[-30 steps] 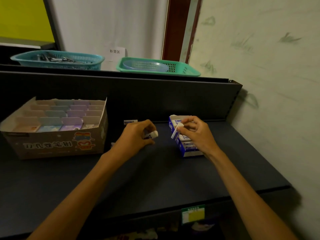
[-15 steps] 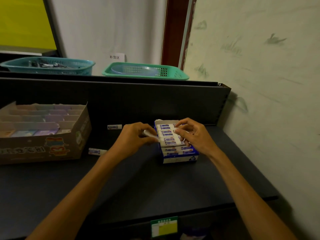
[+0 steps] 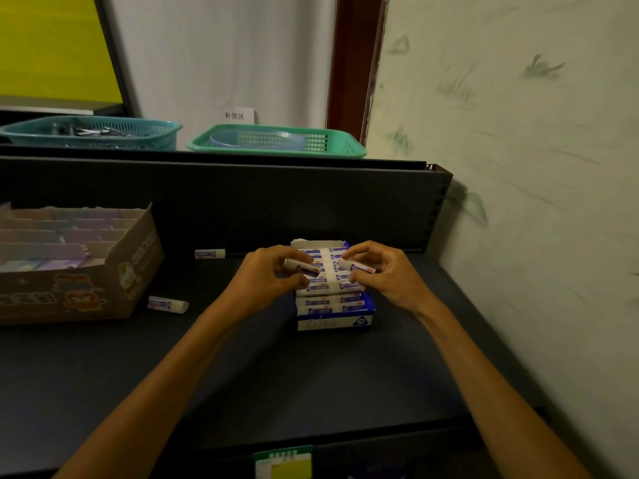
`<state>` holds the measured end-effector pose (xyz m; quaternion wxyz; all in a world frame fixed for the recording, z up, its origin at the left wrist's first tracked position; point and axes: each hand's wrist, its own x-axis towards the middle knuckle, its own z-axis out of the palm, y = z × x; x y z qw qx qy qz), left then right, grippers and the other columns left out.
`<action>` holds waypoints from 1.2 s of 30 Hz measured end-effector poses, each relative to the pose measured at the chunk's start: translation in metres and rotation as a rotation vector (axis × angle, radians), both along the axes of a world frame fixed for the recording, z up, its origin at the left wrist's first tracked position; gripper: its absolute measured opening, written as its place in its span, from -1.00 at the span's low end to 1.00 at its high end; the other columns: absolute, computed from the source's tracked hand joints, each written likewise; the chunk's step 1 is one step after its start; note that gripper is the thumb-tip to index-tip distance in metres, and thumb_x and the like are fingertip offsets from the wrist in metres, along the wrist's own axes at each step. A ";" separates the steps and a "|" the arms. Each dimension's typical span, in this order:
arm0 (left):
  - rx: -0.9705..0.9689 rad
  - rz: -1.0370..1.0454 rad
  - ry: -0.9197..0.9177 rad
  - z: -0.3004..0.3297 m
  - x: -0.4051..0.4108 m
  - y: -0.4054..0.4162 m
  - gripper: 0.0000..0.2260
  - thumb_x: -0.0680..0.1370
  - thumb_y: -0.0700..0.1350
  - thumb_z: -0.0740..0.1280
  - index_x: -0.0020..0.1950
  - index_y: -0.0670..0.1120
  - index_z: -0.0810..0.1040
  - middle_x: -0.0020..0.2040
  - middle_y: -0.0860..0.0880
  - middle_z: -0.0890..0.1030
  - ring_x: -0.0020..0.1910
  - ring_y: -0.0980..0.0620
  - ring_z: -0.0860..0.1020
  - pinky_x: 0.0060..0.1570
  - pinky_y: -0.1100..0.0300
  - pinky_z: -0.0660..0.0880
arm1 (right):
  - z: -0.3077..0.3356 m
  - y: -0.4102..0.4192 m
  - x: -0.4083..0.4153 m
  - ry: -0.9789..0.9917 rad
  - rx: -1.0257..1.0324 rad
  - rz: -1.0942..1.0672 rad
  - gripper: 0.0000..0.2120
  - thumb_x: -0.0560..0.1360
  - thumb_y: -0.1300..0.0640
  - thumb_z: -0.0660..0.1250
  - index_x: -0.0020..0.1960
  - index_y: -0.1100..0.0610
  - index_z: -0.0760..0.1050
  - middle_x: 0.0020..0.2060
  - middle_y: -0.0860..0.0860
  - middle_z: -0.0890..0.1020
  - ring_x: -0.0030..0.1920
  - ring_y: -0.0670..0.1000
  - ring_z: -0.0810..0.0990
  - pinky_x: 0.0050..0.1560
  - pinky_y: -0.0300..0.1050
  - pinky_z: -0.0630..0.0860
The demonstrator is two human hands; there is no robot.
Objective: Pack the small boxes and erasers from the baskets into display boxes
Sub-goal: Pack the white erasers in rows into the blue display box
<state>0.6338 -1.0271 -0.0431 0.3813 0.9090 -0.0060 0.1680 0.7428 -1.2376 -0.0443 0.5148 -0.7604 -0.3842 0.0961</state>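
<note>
Nearest edge: a green-and-yellow price label (image 3: pixel 283 461) sits on the front lip of the dark shelf (image 3: pixel 242 392). Both bare forearms reach forward over the shelf to the blue-and-white display box (image 3: pixel 334 319), which stands right of centre and holds rows of sleeved erasers lying flat. Left hand (image 3: pixel 268 281): grip clenched around one eraser (image 3: pixel 301 266), pinched between thumb and fingers, held over the left side of the box. Right hand (image 3: pixel 383 276): grip likewise grasping a second eraser (image 3: pixel 358 266) at its fingertips, over the right side of the box; whether either eraser touches the rows below cannot be told. Left of the hands, one loose eraser (image 3: pixel 167 304) lies on the shelf just beside the corner of a cardboard display box (image 3: pixel 86 299) with cartoon print, whose compartments hold pastel small boxes. Further back another loose eraser (image 3: pixel 210 253) lies near the dark back panel (image 3: pixel 242 202) of the shelf. On top of the panel: a teal basket (image 3: pixel 93 134) at left with dark metal items inside, blurred, and a green basket (image 3: pixel 276 141) to its right with a pale round thing in it. A small paper sign (image 3: pixel 235 115) stands against the wall behind them.
</note>
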 end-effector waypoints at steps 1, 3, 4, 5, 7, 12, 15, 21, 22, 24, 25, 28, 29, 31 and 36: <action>0.024 0.014 -0.004 -0.001 0.002 -0.001 -0.72 0.47 -0.20 0.39 0.08 0.12 0.49 0.12 0.10 0.53 0.08 0.19 0.53 0.03 0.26 0.50 | 0.000 -0.001 0.002 0.009 -0.004 0.010 -0.71 0.45 0.26 0.41 0.08 -0.03 0.50 0.09 -0.03 0.58 0.09 -0.06 0.61 -0.10 -0.17 0.61; 0.066 0.040 -0.015 -0.001 0.004 -0.004 -0.74 0.46 -0.19 0.40 0.07 0.10 0.52 0.12 0.11 0.53 0.08 0.20 0.51 0.06 0.25 0.48 | -0.001 -0.003 0.005 0.020 -0.010 0.026 -0.67 0.42 0.27 0.44 0.11 0.00 0.49 0.12 -0.03 0.58 0.11 -0.05 0.60 -0.09 -0.15 0.62; 0.082 0.048 -0.019 -0.002 0.005 -0.005 -0.75 0.46 -0.18 0.40 0.08 0.08 0.52 0.10 0.11 0.53 0.05 0.23 0.51 0.04 0.28 0.48 | -0.001 -0.003 0.006 0.030 -0.014 0.028 -0.65 0.41 0.26 0.45 0.12 0.00 0.47 0.13 -0.03 0.57 0.12 -0.05 0.60 -0.07 -0.13 0.62; 0.097 0.051 -0.023 -0.002 0.005 -0.006 -0.76 0.46 -0.16 0.40 0.08 0.08 0.52 0.08 0.12 0.54 0.01 0.26 0.51 -0.01 0.32 0.48 | -0.002 -0.004 0.008 0.044 -0.021 0.027 -0.64 0.40 0.24 0.46 0.12 0.00 0.46 0.14 -0.03 0.56 0.14 -0.05 0.60 -0.06 -0.10 0.63; 0.128 0.052 -0.030 -0.002 0.006 -0.009 -0.77 0.47 -0.12 0.39 0.10 0.07 0.52 0.04 0.13 0.54 -0.07 0.30 0.50 -0.10 0.38 0.48 | -0.002 -0.005 0.010 0.050 -0.047 0.025 -0.61 0.39 0.20 0.48 0.13 -0.03 0.43 0.16 -0.03 0.56 0.16 -0.04 0.59 -0.03 -0.07 0.63; 0.279 0.045 -0.021 -0.002 0.008 -0.014 -0.71 0.49 -0.05 0.38 0.20 -0.01 0.51 0.12 0.01 0.57 0.00 0.19 0.54 -0.13 0.43 0.44 | -0.001 -0.005 0.009 -0.081 -0.133 0.020 -0.62 0.44 0.18 0.43 0.19 0.00 0.38 0.20 0.01 0.55 0.10 -0.09 0.58 -0.10 -0.24 0.61; 0.327 0.037 0.024 -0.004 0.010 -0.014 -0.67 0.49 -0.05 0.37 0.24 -0.01 0.50 0.19 -0.03 0.55 0.13 0.10 0.54 0.00 0.36 0.44 | -0.001 -0.003 0.009 -0.151 -0.179 0.016 -0.60 0.45 0.17 0.42 0.22 0.05 0.37 0.22 0.06 0.54 0.12 -0.06 0.57 -0.09 -0.26 0.60; 0.389 0.026 0.081 -0.008 0.008 -0.017 -0.69 0.49 -0.03 0.37 0.23 0.02 0.49 0.20 0.01 0.55 0.13 0.15 0.53 -0.10 0.46 0.37 | -0.003 -0.001 0.009 -0.274 -0.185 0.033 -0.66 0.43 0.20 0.45 0.15 0.07 0.44 0.19 0.05 0.54 0.07 -0.12 0.56 -0.07 -0.33 0.57; 0.390 0.024 0.076 -0.007 0.007 -0.018 -0.70 0.49 -0.03 0.37 0.21 0.01 0.49 0.17 0.02 0.57 0.09 0.18 0.53 -0.13 0.48 0.36 | -0.003 -0.001 0.009 -0.294 -0.192 0.037 -0.67 0.43 0.21 0.45 0.14 0.08 0.46 0.18 0.04 0.53 0.03 -0.12 0.56 -0.07 -0.33 0.57; 0.384 0.020 0.068 -0.008 0.005 -0.018 -0.72 0.48 -0.04 0.38 0.18 0.01 0.50 0.12 0.02 0.59 -0.01 0.26 0.50 -0.19 0.51 0.35 | -0.004 -0.002 0.009 -0.347 -0.211 0.036 -0.70 0.42 0.21 0.45 0.12 0.09 0.48 0.15 0.04 0.52 0.02 -0.10 0.56 -0.04 -0.26 0.58; 0.381 0.021 0.067 -0.008 0.005 -0.018 -0.73 0.48 -0.05 0.38 0.16 0.01 0.50 0.11 0.02 0.59 -0.04 0.28 0.48 -0.21 0.51 0.36 | -0.004 -0.002 0.009 -0.366 -0.210 0.035 -0.71 0.42 0.22 0.45 0.11 0.11 0.49 0.13 0.04 0.53 0.03 -0.08 0.56 -0.02 -0.24 0.58; 0.382 0.037 0.070 -0.009 0.004 -0.015 -0.73 0.47 -0.06 0.39 0.15 0.01 0.50 0.10 0.02 0.59 -0.05 0.27 0.49 -0.19 0.49 0.38 | -0.004 -0.003 0.008 -0.392 -0.195 0.042 -0.70 0.43 0.21 0.44 0.14 0.14 0.50 0.12 0.05 0.56 0.05 -0.07 0.58 -0.04 -0.30 0.57; 0.383 0.040 0.072 -0.010 0.004 -0.015 -0.73 0.47 -0.06 0.40 0.16 0.01 0.49 0.10 0.02 0.59 -0.03 0.25 0.51 -0.15 0.47 0.39 | -0.004 -0.003 0.008 -0.404 -0.199 0.044 -0.69 0.44 0.20 0.44 0.16 0.14 0.50 0.13 0.05 0.57 0.06 -0.08 0.58 -0.04 -0.32 0.56; 0.392 0.044 0.075 -0.011 0.003 -0.014 -0.70 0.48 -0.06 0.39 0.19 0.00 0.49 0.13 0.00 0.59 0.04 0.18 0.56 -0.07 0.42 0.42 | -0.004 -0.003 0.008 -0.432 -0.216 0.046 -0.67 0.45 0.17 0.42 0.19 0.16 0.49 0.14 0.08 0.58 0.07 -0.08 0.57 -0.04 -0.33 0.54; 0.465 0.039 0.107 -0.010 0.002 -0.018 -0.67 0.50 -0.02 0.37 0.25 0.00 0.50 0.18 0.00 0.57 0.10 0.13 0.54 -0.01 0.37 0.41 | -0.005 -0.003 0.008 -0.488 -0.282 0.057 -0.68 0.48 0.13 0.40 0.20 0.17 0.52 0.15 0.11 0.58 0.08 -0.11 0.53 -0.06 -0.40 0.48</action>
